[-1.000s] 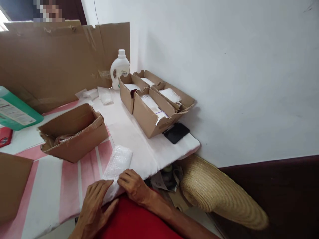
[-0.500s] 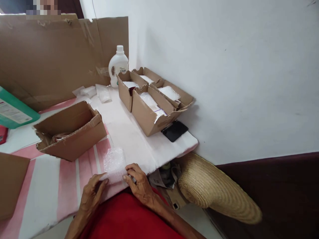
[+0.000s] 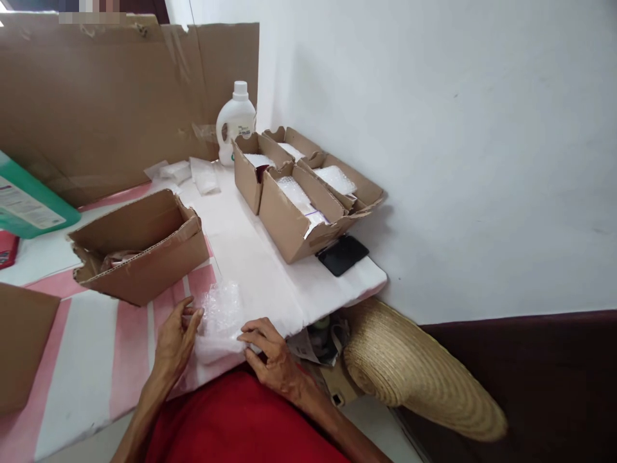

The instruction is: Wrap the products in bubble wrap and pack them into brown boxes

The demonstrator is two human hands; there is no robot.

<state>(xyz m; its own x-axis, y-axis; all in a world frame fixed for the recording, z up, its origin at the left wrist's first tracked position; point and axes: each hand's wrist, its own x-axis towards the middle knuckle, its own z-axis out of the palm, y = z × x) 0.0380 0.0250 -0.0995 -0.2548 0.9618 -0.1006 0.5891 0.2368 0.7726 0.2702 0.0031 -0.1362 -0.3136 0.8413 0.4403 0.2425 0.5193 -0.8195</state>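
A clear bubble wrap pouch [image 3: 220, 312] lies flat at the table's front edge, its near part folded or bunched toward me. My right hand [image 3: 274, 360] has its fingers and thumb closed on the pouch's right near edge. On the other side, my left hand [image 3: 174, 339] is raised beside the pouch's left edge with its fingers curved and apart, gripping nothing. Whether anything is inside the pouch, I cannot tell.
An open cardboard box [image 3: 144, 276] stands left of centre. Several joined boxes [image 3: 299, 231] hold bubble-wrapped items, with a black phone [image 3: 342, 255] beside them. Behind are a white jug [image 3: 236, 128] and plastic bags [image 3: 205, 177]. A straw hat [image 3: 409, 373] hangs past the table's right edge.
My left hand has let go of the pouch's near left corner and moved up along its left side. My right hand stays at the right edge. The view has shifted slightly.
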